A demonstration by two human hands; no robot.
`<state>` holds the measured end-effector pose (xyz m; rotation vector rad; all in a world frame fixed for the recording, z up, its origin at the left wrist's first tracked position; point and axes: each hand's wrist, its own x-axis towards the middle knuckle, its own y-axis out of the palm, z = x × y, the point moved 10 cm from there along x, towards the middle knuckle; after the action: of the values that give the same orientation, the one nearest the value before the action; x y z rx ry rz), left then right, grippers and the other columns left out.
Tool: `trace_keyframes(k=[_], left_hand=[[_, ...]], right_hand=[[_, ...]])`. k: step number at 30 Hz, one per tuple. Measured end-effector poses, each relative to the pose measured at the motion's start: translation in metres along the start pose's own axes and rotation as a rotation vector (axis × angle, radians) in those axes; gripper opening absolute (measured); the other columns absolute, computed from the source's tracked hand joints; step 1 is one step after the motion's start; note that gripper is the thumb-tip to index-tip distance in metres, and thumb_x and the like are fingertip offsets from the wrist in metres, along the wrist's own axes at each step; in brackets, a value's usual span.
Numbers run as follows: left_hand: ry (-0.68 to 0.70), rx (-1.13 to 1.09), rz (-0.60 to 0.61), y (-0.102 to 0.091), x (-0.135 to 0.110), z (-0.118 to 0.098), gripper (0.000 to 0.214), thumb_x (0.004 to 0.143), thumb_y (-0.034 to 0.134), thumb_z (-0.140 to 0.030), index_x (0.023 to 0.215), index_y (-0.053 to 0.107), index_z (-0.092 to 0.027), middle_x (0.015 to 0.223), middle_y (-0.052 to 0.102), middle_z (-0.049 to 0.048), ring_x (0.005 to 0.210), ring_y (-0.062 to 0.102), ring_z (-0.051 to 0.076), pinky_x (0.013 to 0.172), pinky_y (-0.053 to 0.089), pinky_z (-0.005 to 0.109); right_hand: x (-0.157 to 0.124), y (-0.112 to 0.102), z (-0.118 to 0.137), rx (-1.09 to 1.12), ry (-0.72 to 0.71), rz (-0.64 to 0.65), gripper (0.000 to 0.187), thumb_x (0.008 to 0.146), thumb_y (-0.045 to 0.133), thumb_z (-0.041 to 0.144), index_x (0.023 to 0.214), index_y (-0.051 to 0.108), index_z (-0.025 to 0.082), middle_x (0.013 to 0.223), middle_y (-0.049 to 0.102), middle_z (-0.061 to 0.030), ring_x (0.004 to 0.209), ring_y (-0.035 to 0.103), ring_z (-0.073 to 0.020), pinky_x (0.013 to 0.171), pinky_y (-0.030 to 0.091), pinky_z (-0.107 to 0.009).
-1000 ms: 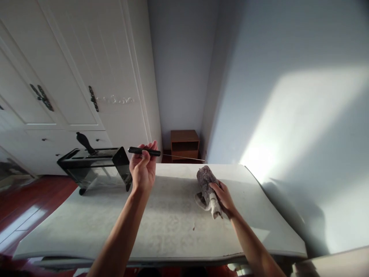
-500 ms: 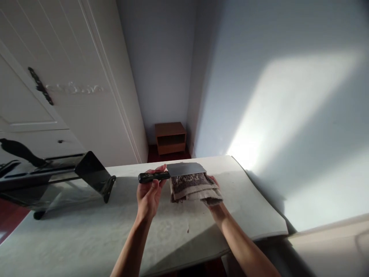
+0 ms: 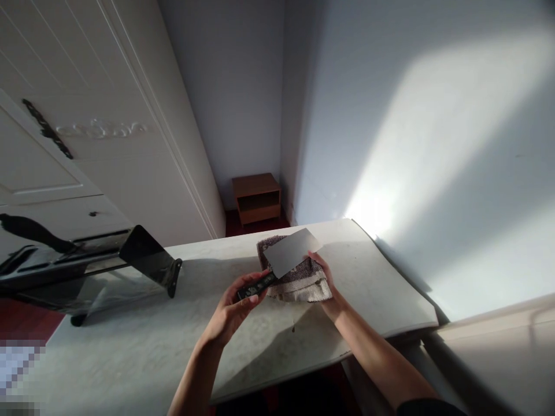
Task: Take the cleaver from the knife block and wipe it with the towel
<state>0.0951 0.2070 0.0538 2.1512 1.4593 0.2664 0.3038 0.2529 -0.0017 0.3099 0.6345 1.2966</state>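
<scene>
A cleaver (image 3: 292, 253) with a broad grey blade and a dark patterned handle is held over the table. My left hand (image 3: 236, 300) is closed around its handle, the blade pointing up and to the right. Under the blade lies a folded brown and beige towel (image 3: 299, 290). My right hand (image 3: 326, 277) supports this towel from the right, its fingers closed at the cloth and a fingertip at the blade's edge. Most of the right fingers are hidden behind the cloth.
On the left of the pale-covered table (image 3: 208, 335) stands a black knife block (image 3: 143, 248) with clear sides and a black-handled knife (image 3: 37, 231) in it. Beyond are a white wardrobe (image 3: 108, 173) and a small brown cabinet (image 3: 258, 185). A wall (image 3: 411, 173) borders the right.
The cleaver has turned from level to slanting, its tip up and right. My left hand has moved right and slightly down. More of the towel shows behind the blade.
</scene>
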Motion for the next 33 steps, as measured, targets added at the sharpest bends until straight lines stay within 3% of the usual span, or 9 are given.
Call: trace_keyframes(k=[2, 5, 8, 12, 18, 22, 27, 33], left_hand=[[-0.137, 0.065, 0.014, -0.006, 0.0, 0.014, 0.044, 0.071, 0.076, -0.027, 0.113, 0.064, -0.018, 0.13, 0.056, 0.0129, 0.12, 0.054, 0.027, 0.102, 0.046, 0.037], [-0.286, 0.23, 0.053, -0.012, 0.003, 0.032, 0.051, 0.073, 0.075, -0.034, 0.119, 0.057, -0.018, 0.113, 0.063, 0.0123, 0.091, 0.066, 0.02, 0.069, 0.056, 0.027], [-0.32, 0.445, 0.124, -0.009, 0.009, 0.042, 0.047, 0.075, 0.072, -0.044, 0.106, 0.054, -0.014, 0.085, 0.063, 0.0059, 0.053, 0.056, 0.009, 0.039, 0.039, 0.018], [-0.331, 0.545, 0.17, 0.0, 0.021, 0.05, 0.046, 0.079, 0.062, -0.057, 0.083, 0.044, -0.015, 0.067, 0.052, -0.0018, 0.037, 0.039, 0.004, 0.03, 0.026, 0.016], [-0.193, 0.635, 0.161, 0.001, 0.039, 0.051, 0.046, 0.083, 0.054, -0.06, 0.077, 0.041, -0.016, 0.06, 0.046, -0.004, 0.034, 0.036, 0.005, 0.029, 0.024, 0.018], [-0.077, 0.663, 0.114, -0.005, 0.044, 0.046, 0.042, 0.086, 0.051, -0.057, 0.079, 0.042, -0.017, 0.06, 0.045, -0.0045, 0.036, 0.038, 0.005, 0.031, 0.028, 0.018], [-0.033, 0.637, 0.073, -0.011, 0.046, 0.04, 0.038, 0.086, 0.054, -0.054, 0.088, 0.041, -0.018, 0.058, 0.049, -0.0045, 0.039, 0.047, 0.009, 0.038, 0.036, 0.02], [-0.006, 0.575, 0.048, -0.013, 0.048, 0.038, 0.039, 0.085, 0.055, -0.052, 0.097, 0.041, -0.018, 0.077, 0.055, -0.0011, 0.041, 0.044, 0.006, 0.035, 0.033, 0.019]], right_hand=[[0.002, -0.006, -0.012, 0.076, 0.112, -0.053, 0.026, 0.067, 0.072, 0.039, 0.066, 0.055, 0.019, 0.055, 0.057, 0.0023, 0.054, 0.055, -0.0145, 0.06, 0.048, -0.03], [-0.001, 0.001, -0.025, 0.144, 0.233, -0.006, 0.023, 0.069, 0.072, 0.036, 0.082, 0.063, 0.018, 0.071, 0.067, -0.0014, 0.064, 0.061, -0.0169, 0.067, 0.05, -0.032], [-0.006, 0.014, -0.028, 0.167, 0.246, 0.113, 0.027, 0.073, 0.068, 0.034, 0.094, 0.066, 0.018, 0.084, 0.07, -0.0038, 0.075, 0.065, -0.0196, 0.07, 0.051, -0.032], [-0.009, 0.023, -0.028, 0.123, 0.216, 0.209, 0.033, 0.078, 0.06, 0.04, 0.101, 0.065, 0.016, 0.085, 0.07, -0.0059, 0.084, 0.065, -0.0222, 0.072, 0.051, -0.033], [-0.007, 0.029, -0.035, 0.047, 0.289, 0.281, 0.032, 0.077, 0.056, 0.041, 0.094, 0.066, 0.017, 0.084, 0.07, -0.007, 0.088, 0.065, -0.0229, 0.073, 0.051, -0.034], [0.006, 0.006, -0.035, 0.02, 0.307, 0.089, 0.025, 0.065, 0.062, 0.03, 0.085, 0.068, 0.016, 0.083, 0.07, -0.0065, 0.08, 0.065, -0.0228, 0.072, 0.052, -0.035], [0.02, -0.03, -0.013, 0.001, 0.158, -0.151, 0.027, 0.057, 0.067, 0.027, 0.081, 0.065, 0.014, 0.071, 0.066, -0.0037, 0.066, 0.062, -0.0207, 0.066, 0.051, -0.033], [0.005, -0.058, 0.051, -0.029, -0.323, -0.432, 0.039, 0.059, 0.072, 0.028, 0.094, 0.061, 0.015, 0.083, 0.066, -0.0006, 0.073, 0.06, -0.0162, 0.063, 0.048, -0.026]])
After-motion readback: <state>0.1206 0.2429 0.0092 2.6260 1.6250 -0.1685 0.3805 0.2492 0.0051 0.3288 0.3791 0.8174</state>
